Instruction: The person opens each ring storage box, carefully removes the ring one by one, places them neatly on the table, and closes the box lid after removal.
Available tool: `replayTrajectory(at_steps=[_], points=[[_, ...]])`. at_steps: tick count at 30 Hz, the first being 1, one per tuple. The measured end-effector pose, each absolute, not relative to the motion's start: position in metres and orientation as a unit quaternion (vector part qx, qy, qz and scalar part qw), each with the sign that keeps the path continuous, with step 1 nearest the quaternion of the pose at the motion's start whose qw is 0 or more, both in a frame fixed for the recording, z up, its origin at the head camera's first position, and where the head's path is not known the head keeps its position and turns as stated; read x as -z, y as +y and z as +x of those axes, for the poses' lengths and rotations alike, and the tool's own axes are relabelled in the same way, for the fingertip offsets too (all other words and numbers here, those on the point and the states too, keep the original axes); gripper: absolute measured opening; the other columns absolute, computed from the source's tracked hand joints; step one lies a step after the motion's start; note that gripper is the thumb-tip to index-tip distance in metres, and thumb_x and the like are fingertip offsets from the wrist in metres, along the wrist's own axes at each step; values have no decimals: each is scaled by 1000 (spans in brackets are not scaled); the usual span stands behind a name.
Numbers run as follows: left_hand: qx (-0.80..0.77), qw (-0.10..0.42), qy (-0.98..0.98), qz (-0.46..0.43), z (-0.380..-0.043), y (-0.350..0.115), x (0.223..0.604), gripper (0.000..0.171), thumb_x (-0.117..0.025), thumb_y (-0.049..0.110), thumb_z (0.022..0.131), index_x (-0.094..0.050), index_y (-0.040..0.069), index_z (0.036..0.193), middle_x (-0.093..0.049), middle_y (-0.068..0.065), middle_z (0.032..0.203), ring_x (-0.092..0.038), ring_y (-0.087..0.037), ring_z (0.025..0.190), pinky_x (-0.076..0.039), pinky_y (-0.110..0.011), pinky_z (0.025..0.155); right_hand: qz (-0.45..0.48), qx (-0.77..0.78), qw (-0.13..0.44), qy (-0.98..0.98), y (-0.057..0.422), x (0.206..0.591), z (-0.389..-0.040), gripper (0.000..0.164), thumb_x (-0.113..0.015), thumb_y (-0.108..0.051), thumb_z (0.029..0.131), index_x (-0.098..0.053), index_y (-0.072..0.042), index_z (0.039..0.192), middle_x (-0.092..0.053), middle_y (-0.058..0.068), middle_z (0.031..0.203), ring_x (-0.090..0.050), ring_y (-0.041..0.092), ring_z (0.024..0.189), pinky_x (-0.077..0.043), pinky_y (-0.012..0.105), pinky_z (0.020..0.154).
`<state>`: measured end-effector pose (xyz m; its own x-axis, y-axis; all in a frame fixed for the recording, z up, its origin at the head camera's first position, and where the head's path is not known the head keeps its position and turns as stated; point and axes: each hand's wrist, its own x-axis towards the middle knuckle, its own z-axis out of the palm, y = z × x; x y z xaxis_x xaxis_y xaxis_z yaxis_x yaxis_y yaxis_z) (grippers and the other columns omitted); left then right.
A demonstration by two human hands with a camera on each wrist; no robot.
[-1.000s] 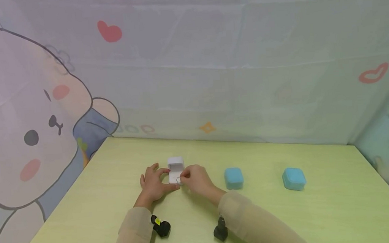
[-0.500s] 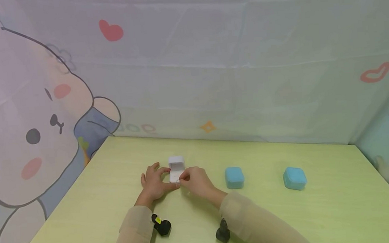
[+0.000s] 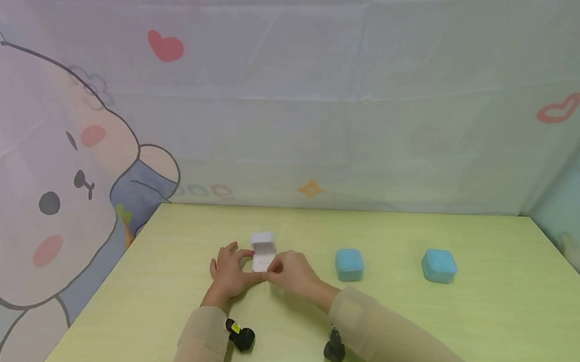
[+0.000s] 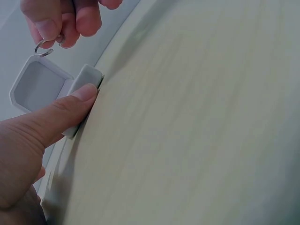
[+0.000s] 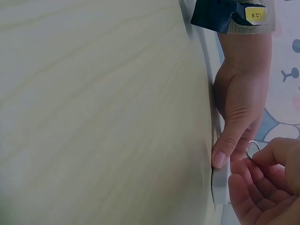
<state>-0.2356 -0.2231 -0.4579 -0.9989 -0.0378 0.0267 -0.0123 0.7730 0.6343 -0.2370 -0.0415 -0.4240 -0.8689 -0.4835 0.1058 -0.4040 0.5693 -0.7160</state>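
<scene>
A small white ring box [image 3: 264, 262] stands on the table with its lid up. My left hand [image 3: 230, 275] grips the box's base, thumb along the front side and a finger on the far side. My right hand [image 3: 295, 274] is at the box's near right edge and pinches a thin silver ring [image 4: 43, 53] between thumb and finger. In the left wrist view the ring is apart from the box, held above its opening. The right wrist view has the left thumb [image 5: 220, 157] on the box wall. In the head view the fingers mostly hide the ring.
Two closed light-blue boxes, a nearer blue box [image 3: 349, 265] and a farther blue box [image 3: 439, 266], stand on the table to the right. A pale yellow-green table [image 3: 504, 300] lies below. Behind it hangs a printed cloth [image 3: 347, 131]. Black wrist devices [image 3: 242, 337] sit by both cuffs.
The right hand has shifted slightly down toward the near edge of the box, and the ring has turned nearly out of sight in the head view. Left hand and box stay still.
</scene>
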Motion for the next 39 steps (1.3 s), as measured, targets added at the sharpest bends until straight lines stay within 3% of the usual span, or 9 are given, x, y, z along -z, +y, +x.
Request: replayTrajectory(at_steps=[13, 27, 39], points=[[342, 14, -939, 17, -236, -223, 458, 60, -80, 38, 71, -60, 10, 119, -19, -22, 153, -1, -50, 142, 3, -66, 108, -266, 377, 83, 883, -43, 424, -232, 8, -66, -8, 84, -71, -4, 79, -69, 4, 77, -54, 5, 60, -46, 18, 55], [349, 3, -937, 20, -236, -222, 458, 61, -80, 41, 71, -59, 11, 120, -6, -22, 157, 10, -47, 143, 6, -67, 108, -261, 386, 101, 879, -43, 426, -228, 7, -68, -8, 83, -70, -4, 78, -66, 1, 71, -50, 6, 56, -42, 17, 50], [353, 5, -935, 20, -236, -223, 458, 63, -81, 42, 70, -59, 11, 120, -5, -23, 157, 10, -47, 142, 7, -68, 108, -258, 384, 112, 880, -42, 428, -224, 8, -69, -9, 81, -68, -5, 74, -63, -1, 69, -50, 5, 54, -42, 18, 48]])
